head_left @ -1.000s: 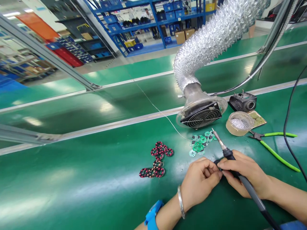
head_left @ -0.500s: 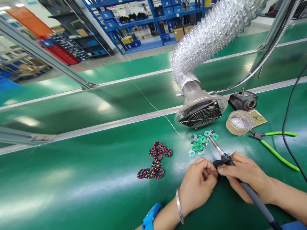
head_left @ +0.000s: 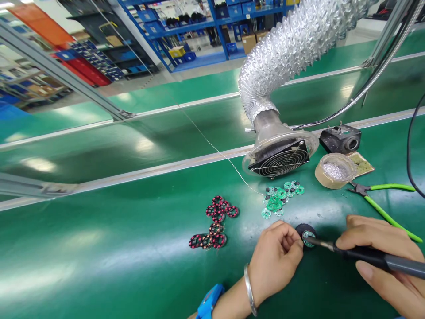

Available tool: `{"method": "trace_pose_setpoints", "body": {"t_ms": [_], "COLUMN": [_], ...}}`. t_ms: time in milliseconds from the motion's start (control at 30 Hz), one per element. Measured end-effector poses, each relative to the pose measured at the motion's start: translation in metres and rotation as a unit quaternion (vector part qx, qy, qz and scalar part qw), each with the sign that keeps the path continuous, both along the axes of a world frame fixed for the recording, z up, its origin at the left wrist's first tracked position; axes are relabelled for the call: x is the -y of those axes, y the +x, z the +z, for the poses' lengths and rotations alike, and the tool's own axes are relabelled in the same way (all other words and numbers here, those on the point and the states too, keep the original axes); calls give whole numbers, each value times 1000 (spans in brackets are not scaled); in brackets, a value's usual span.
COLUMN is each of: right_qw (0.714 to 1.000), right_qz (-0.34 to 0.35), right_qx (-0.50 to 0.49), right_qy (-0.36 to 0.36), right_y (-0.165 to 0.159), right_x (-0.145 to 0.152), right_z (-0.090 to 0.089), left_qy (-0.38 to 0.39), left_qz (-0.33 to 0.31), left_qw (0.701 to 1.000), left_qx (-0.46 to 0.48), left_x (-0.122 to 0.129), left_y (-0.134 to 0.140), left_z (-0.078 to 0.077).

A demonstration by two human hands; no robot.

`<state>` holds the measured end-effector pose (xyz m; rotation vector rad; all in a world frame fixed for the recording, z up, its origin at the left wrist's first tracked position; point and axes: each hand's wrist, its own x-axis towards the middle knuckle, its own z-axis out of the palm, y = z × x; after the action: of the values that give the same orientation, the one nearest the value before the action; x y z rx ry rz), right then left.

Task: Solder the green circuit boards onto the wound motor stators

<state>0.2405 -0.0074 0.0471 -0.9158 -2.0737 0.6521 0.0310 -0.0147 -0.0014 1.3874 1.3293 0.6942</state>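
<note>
Lying leftmost on the green desk [head_left: 116,274] are red-and-black wound rings [head_left: 217,217]. The left hand [head_left: 275,257] pinches the edge of a black round piece [head_left: 299,229], with small green boards [head_left: 278,199] beyond it. That piece, between both hands, bears a green disc [head_left: 310,239], with the soldering iron [head_left: 372,258] tip over it. The right hand [head_left: 387,237] grasps the iron's handle, near green-handled pliers [head_left: 381,211].

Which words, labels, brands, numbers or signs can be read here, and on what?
None can be read.
Blue shelf: small white tag, too small to read.
Green circuit boards: pale marks, too small to make out.
Round board at the iron's tip: likewise too small.
Soldering iron, pliers: no lettering discernible.
</note>
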Motion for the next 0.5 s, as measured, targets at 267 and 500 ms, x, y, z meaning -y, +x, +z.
{"method": "trace_pose_setpoints", "body": {"t_ms": [267, 500], "right_qw": [997, 996], "right_qz": [22, 2], "right_qx": [-16, -45], "right_qy": [-71, -81], "right_y": [-4, -10], "right_x": [2, 6], "right_z": [-3, -5], "left_qy": [-5, -9], "left_qz": [-2, 2], "left_qw": [1000, 1000], "left_qx": [-1, 2], "left_x": [-1, -1], "left_y": [0, 0], "left_z": [0, 3]}}
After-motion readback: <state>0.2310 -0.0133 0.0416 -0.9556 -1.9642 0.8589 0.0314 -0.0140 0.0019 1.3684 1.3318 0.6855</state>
